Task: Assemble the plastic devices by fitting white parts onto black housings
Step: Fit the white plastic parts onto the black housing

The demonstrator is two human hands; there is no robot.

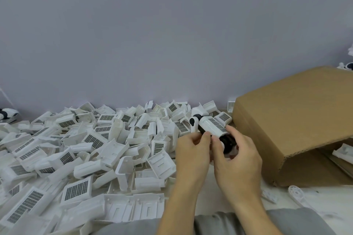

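Both my hands hold one device above the table, right of centre. It has a black housing (227, 142) with a white shell (213, 127) fitted over its middle; the shell carries a dark grid panel. A white-and-black round head (194, 123) sticks out at the far left end. My left hand (193, 151) pinches the device from the left, its thumb on the black part below the shell. My right hand (237, 158) curls round the black rear end of the housing. A big heap of loose white shells (86, 150) with grid panels covers the table to the left.
A brown cardboard box (298, 120) lies on its side at the right, opening toward me, with white parts inside. A white round bracket (297, 194) and small white pieces lie in front of it. A grey wall rises behind the heap. My grey-clad lap fills the bottom edge.
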